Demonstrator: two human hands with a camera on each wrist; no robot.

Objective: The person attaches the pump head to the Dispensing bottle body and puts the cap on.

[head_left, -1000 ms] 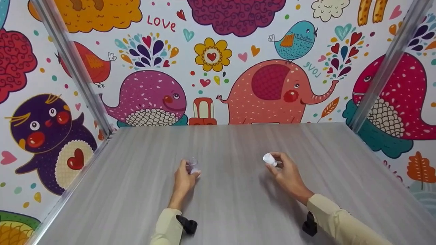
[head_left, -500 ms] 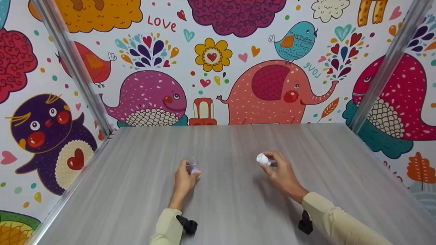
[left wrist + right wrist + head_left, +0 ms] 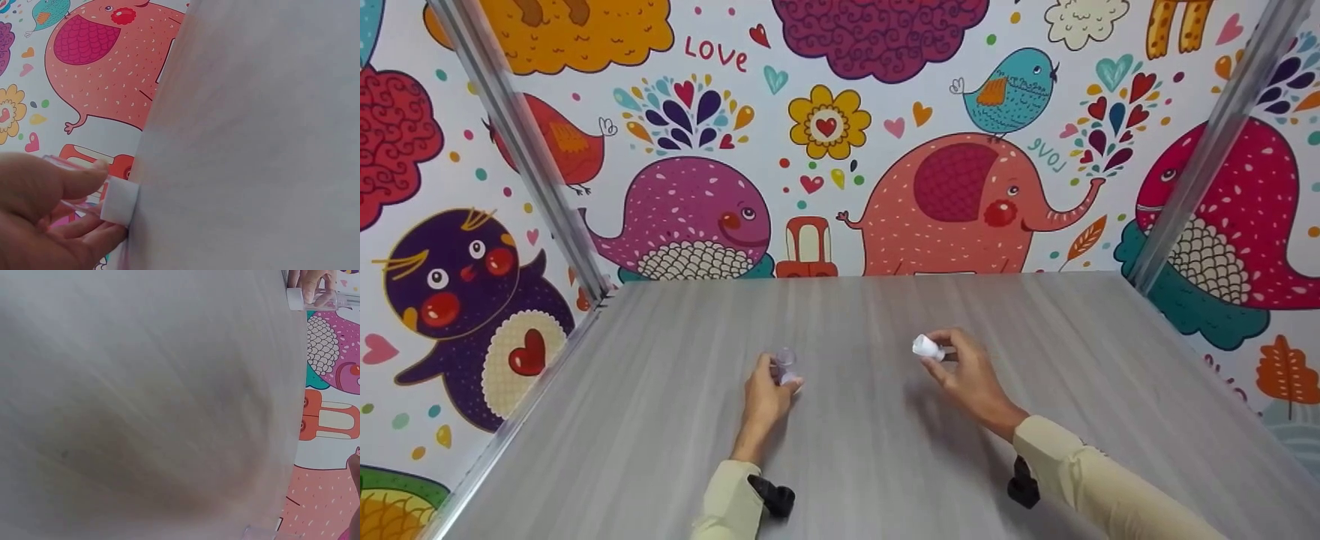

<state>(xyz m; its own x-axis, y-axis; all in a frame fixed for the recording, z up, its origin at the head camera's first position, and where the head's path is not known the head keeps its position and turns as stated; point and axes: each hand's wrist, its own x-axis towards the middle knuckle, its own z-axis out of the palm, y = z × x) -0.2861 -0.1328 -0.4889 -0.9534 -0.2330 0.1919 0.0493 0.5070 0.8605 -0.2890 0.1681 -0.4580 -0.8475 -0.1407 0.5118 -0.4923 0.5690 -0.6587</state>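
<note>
My left hand (image 3: 767, 391) grips a small clear bottle (image 3: 786, 360) around its body, thumb on one side and fingers on the other. In the left wrist view the bottle's white base (image 3: 119, 201) meets the tabletop. The right wrist view shows the same bottle upright on the table, its clear neck (image 3: 344, 300) away from the surface. To the right, my right hand (image 3: 973, 381) pinches a small white cap-like piece (image 3: 927, 346) above the table, its wider end tilted toward the bottle. Most of this hand is out of the right wrist view; a clear plastic edge (image 3: 273, 533) shows at the bottom.
The grey wood-grain table (image 3: 855, 450) runs back to a wall (image 3: 885, 105) printed with cartoon animals. Metal frame posts (image 3: 521, 142) rise at the left and right back corners. A small black camera (image 3: 776, 495) sits on each sleeve cuff.
My right hand has moved left with the white cap-like piece, closer to the bottle. The left hand and the bottle have stayed in place.
</note>
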